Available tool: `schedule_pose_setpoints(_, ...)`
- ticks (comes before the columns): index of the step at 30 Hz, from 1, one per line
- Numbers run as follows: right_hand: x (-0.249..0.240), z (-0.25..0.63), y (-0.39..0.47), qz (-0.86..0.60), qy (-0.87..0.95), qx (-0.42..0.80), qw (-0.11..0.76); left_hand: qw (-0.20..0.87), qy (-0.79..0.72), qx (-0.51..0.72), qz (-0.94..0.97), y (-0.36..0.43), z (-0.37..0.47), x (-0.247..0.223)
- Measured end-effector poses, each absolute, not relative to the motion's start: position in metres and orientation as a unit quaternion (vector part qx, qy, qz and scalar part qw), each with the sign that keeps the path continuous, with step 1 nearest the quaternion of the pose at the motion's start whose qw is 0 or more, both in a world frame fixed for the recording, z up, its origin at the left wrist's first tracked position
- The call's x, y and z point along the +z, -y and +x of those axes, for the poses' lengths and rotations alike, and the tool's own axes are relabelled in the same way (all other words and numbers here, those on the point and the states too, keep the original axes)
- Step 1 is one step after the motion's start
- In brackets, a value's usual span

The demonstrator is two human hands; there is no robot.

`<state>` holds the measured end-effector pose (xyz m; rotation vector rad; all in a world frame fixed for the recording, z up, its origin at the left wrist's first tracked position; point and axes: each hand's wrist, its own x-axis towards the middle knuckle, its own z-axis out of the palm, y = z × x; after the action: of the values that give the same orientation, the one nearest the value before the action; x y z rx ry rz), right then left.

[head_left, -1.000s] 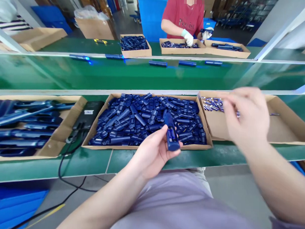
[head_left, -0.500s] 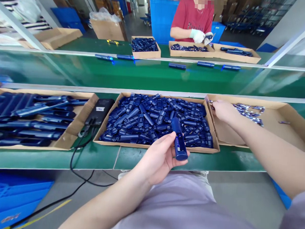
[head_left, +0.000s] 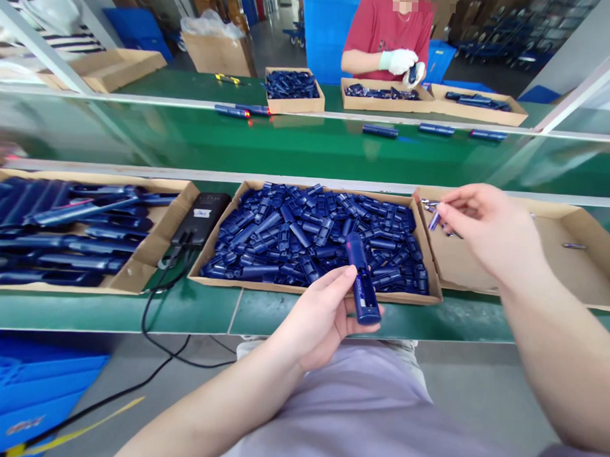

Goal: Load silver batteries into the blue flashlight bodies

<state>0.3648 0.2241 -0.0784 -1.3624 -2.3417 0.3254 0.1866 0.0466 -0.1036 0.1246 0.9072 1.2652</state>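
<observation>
My left hand (head_left: 326,316) is closed around a dark blue cylindrical handle (head_left: 362,274), tilted toward me. Its open battery compartment faces up, and a purple-blue battery seems to lie inside. My right hand (head_left: 490,225) pinches a small purple and silver battery (head_left: 434,220) between thumb and fingertips, above the left side of a shallow cardboard tray (head_left: 523,279). More batteries lie in that tray, partly hidden behind my right hand. Under and beyond the handle is a cardboard box (head_left: 253,285) heaped with small dark blue plastic parts (head_left: 295,235).
At left, a cardboard tray (head_left: 141,269) holds long blue pieces beside a black power bank (head_left: 201,218) with cables. Beyond runs a green conveyor (head_left: 308,148) carrying several blue cylinders (head_left: 380,130). Across it, a gloved person (head_left: 386,38) handles a blue part.
My right hand has risen out of the battery tray with a battery in its fingertips. My left hand holds the handle nearly still. The cylinders on the conveyor have shifted right; two lights turned from blue to red.
</observation>
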Motion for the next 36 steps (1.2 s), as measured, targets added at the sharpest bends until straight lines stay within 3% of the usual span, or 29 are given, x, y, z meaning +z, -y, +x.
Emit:
schedule_pose_setpoints(2, -0.075, 0.358, -0.178, -0.398, 0.799, 0.32, 0.317, 0.711, -0.409, 0.567, 0.075, -0.048, 0.188, -0.105)
schedule_pose_setpoints(5, -0.082, 0.346, -0.129, -0.341, 0.763, 0.425, 0.349, 0.708, -0.416, 0.56, 0.112, -0.05, 0.191, -0.104)
schedule_pose_setpoints(10, -0.091, 0.341, -0.117, -0.311, 0.829, 0.346, 0.311, 0.695, -0.436, 0.546, 0.165, -0.049, 0.192, -0.105)
schedule_pose_setpoints(16, -0.097, 0.349, -0.121, -0.169, 0.942, 0.047, 0.285, 0.668, -0.442, 0.573, 0.174, -0.047, 0.193, -0.111)
schedule_pose_setpoints(22, -0.105, 0.355, -0.126, -0.107, 0.957, 0.025, 0.267, 0.659, -0.454, 0.584, 0.137, -0.047, 0.193, -0.106)
schedule_pose_setpoints(25, -0.102, 0.362, -0.151, -0.18, 0.936, 0.038, 0.299, 0.624, -0.453, 0.624, 0.124, -0.05, 0.187, -0.097)
schedule_pose_setpoints(27, -0.102, 0.364, -0.172, -0.214, 0.945, 0.063, 0.237, 0.592, -0.466, 0.649, 0.106, -0.053, 0.183, -0.092)
schedule_pose_setpoints(31, -0.104, 0.351, -0.195, -0.135, 0.984, 0.118, 0.001, 0.601, -0.477, 0.639, 0.053, -0.056, 0.179, -0.091)
schedule_pose_setpoints(36, -0.106, 0.332, -0.194, -0.108, 0.991, 0.025, -0.074, 0.627, -0.469, 0.619, 0.054, -0.052, 0.181, -0.099)
